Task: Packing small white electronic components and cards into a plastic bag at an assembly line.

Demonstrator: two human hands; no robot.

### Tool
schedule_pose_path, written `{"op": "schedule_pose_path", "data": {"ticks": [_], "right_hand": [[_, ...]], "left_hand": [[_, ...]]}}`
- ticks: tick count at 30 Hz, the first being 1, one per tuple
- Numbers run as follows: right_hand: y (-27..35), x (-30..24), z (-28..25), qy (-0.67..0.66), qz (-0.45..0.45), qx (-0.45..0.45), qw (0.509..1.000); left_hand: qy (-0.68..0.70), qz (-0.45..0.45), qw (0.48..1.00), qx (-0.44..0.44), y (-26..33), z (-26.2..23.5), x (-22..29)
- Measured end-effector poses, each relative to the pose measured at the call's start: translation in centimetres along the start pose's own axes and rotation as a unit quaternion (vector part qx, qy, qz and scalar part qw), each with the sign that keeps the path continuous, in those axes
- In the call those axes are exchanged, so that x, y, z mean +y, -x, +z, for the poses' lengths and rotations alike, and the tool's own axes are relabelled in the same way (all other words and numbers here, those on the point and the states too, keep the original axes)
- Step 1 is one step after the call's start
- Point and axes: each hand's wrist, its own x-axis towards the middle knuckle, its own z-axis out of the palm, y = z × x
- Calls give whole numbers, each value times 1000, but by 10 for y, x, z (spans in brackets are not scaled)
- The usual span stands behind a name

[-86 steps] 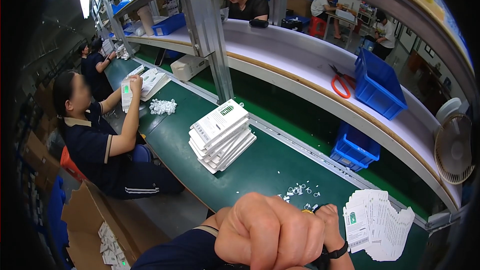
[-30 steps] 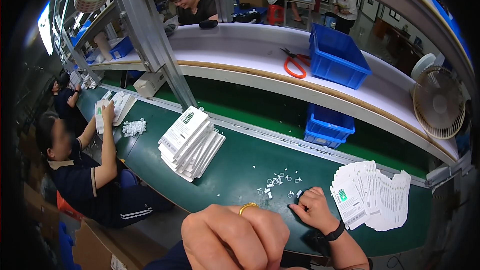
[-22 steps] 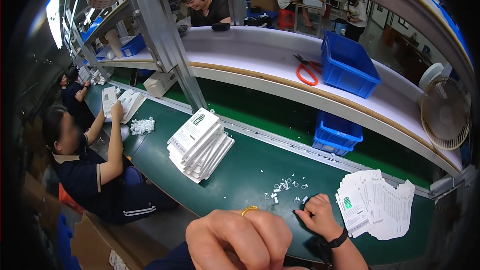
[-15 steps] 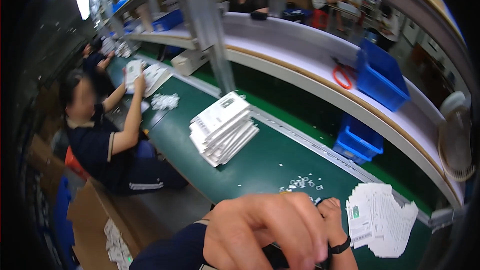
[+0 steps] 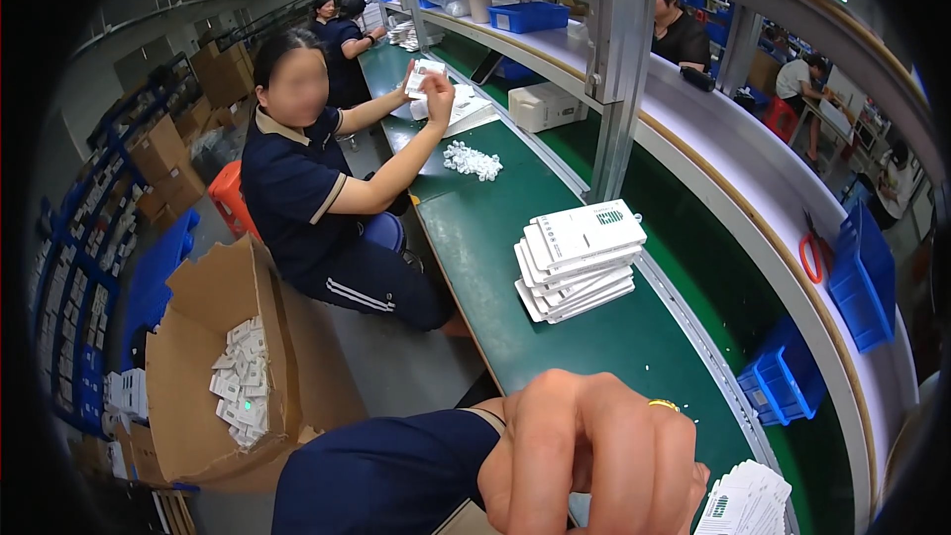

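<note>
right hand out of view, left hand (image 5: 594, 456) nearer, larger

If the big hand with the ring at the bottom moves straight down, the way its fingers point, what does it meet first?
Hard to say: the left hand is raised close to the camera, fingers curled downward, and it hides what lies below. Probably the green belt near the fanned white cards; depth is unclear.

white cards (image 5: 745, 503) cut off, right hand hidden

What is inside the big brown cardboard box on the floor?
The cardboard box holds a loose pile of small white packets. Anything underneath that pile is covered.
</note>
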Motion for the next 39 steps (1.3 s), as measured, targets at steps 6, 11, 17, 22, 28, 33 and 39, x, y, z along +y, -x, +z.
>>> {"op": "schedule_pose_path", "data": {"ticks": [6, 11, 17, 22, 28, 33, 39], "right_hand": [[-2, -1, -4, 6, 2, 6, 1000], [-2, -2, -1, 1, 6, 0, 1000], [0, -3, -3, -5, 6, 5, 1000], [1, -2, -5, 9, 18, 8, 1000], [-4, -7, -3, -16, 9, -1, 1000], [-6, -13, -9, 9, 19, 0, 1000], [-1, -3, -3, -5, 14, 8, 1000]], "left_hand": [[18, -11, 995, -96, -10, -16, 0], [27, -7, 993, -112, -13, -27, 5], [-41, -120, 992, -16, -8, -6, 27], [22, -17, 998, -61, -13, -15, -2], [-18, -78, 995, -56, -9, -1, 18], [17, -29, 995, -95, -10, -22, 6], [1, -31, 998, -60, -4, -15, 4]]}}
